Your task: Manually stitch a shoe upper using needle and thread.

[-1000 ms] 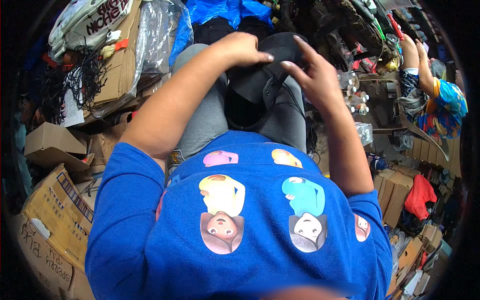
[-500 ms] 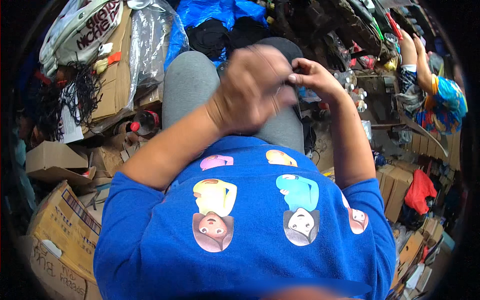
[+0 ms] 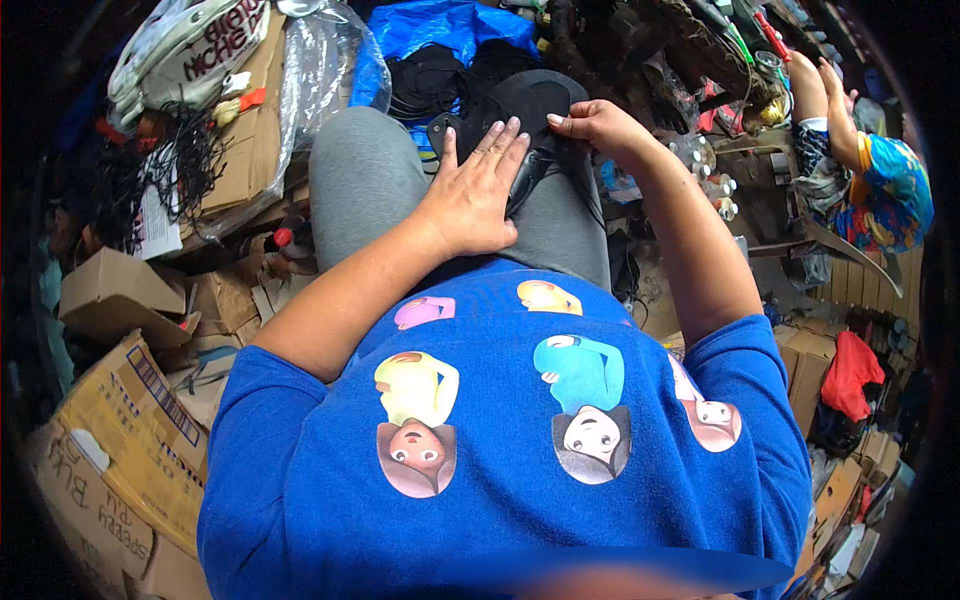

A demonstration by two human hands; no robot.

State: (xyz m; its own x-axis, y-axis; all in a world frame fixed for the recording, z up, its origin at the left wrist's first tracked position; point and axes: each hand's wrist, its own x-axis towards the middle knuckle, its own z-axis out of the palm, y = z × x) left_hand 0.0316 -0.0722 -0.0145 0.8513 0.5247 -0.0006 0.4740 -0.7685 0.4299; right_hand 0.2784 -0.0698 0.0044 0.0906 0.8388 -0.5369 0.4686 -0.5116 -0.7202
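Closest, the person's blue shirt [image 3: 500, 330] with printed cartoon figures fills the lower part of the view, and beyond it are the legs in grey trousers [image 3: 360, 190]. The black piece [image 3: 545, 92], flat and round-edged, lies over the lap between the two hands. The left hand [image 3: 472, 195] rests palm down on it, fingers extended and slightly spread, grasping nothing. The right hand [image 3: 610, 130] pinches the right edge between thumb and curled fingers; the fingertips underneath are hidden. To the left stands an open cardboard box [image 3: 125, 290], and to the right a red plastic bag [image 3: 852, 375] hangs over some boxes. Just past the knees, dark flat pieces [image 3: 425, 80] lie on blue plastic [image 3: 430, 22], clear plastic bottles [image 3: 715, 185] cluster to the right, and farther off another person [image 3: 885, 195] in a multicoloured shirt has both forearms raised
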